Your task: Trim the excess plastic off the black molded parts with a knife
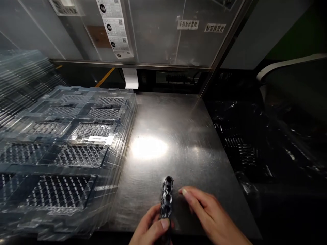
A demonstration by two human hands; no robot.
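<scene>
A slim, glossy black part (167,196) with a row of round holes along its top points away from me at the front of the steel table. My left hand (153,227) is closed around its near end, thumb on top. To the right of the part, a small gap away, is my right hand (208,211). Its thumb and forefinger tips are pinched together, and whether anything tiny sits between them is hidden. The other right fingers curl underneath.
Clear plastic trays (119,160) with dark, cross-hatched pockets are stacked at left. The metal tabletop (189,136) reflects a bright light. A grey panel (155,37) with paper labels stands behind. On the right, black plastic sheeting (242,115) lies over a dark container.
</scene>
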